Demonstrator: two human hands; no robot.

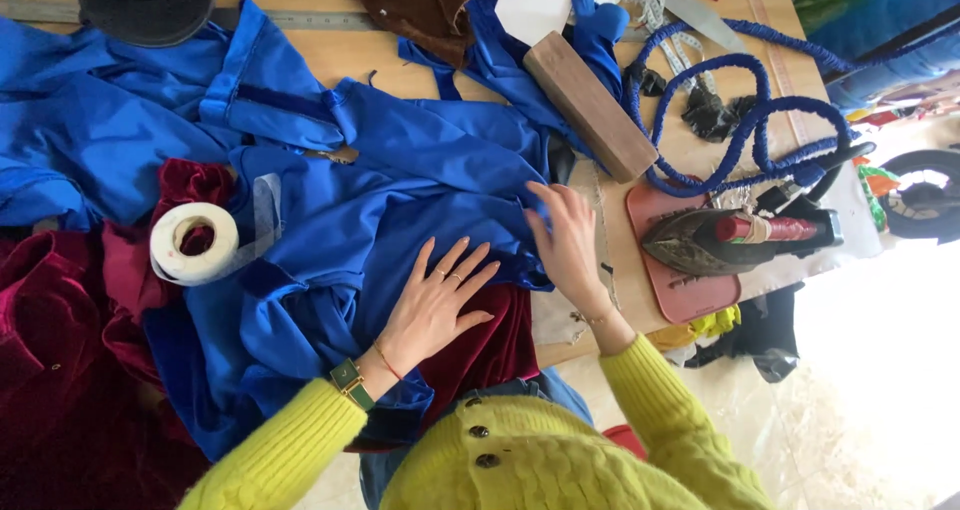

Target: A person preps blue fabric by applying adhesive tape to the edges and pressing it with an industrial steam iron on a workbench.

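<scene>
My left hand [435, 305] lies flat with fingers spread, partly on blue fabric [400, 170] and partly on dark red velvet [490, 345] near the table's front edge. My right hand [565, 240] rests just right of it, fingertips pressing the edge of the blue fabric. Neither hand grips anything. Both arms wear yellow knit sleeves, and a green watch sits on the left wrist. The blue fabric spreads in folds over most of the wooden table [385, 55].
A roll of white tape [193, 243] lies at left on red velvet [60, 370]. A wooden block [590, 105] sits beyond my right hand. An iron [735, 240] rests on a pink mat [690, 295], its blue cord [745, 120] coiled behind. Brown cloth [420, 5] lies at the back.
</scene>
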